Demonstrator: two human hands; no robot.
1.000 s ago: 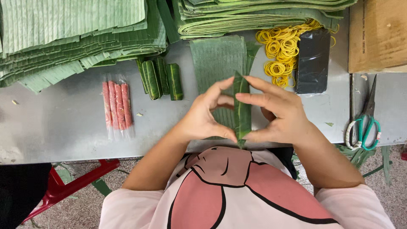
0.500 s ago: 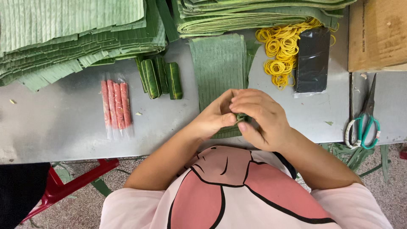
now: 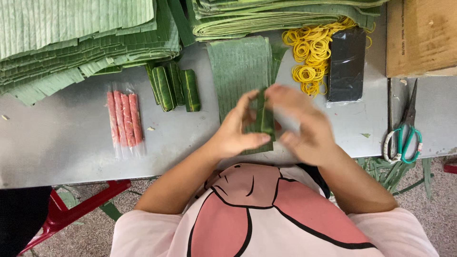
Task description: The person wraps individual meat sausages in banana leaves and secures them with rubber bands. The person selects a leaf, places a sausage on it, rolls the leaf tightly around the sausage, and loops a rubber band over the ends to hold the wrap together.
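My left hand (image 3: 235,131) and my right hand (image 3: 304,126) together hold a small green leaf-wrapped roll (image 3: 263,116) upright above the table's near edge. The right hand is blurred with motion. Under the hands lies a short stack of cut banana leaf strips (image 3: 238,71). Left of it rest three finished leaf-wrapped rolls (image 3: 173,86). Further left, several pink sausage sticks in clear plastic (image 3: 124,119) lie on the grey metal table (image 3: 62,147).
Big piles of banana leaves (image 3: 71,43) fill the back left, more folded leaves (image 3: 276,16) the back middle. Yellow rubber bands (image 3: 309,57) lie beside a black packet (image 3: 346,64). A cardboard box (image 3: 421,38) and green-handled scissors (image 3: 404,135) are at right.
The hands drew in over the roll, folding it small near the table edge, then lifted it upright again. The right hand is now moving fast along the roll.
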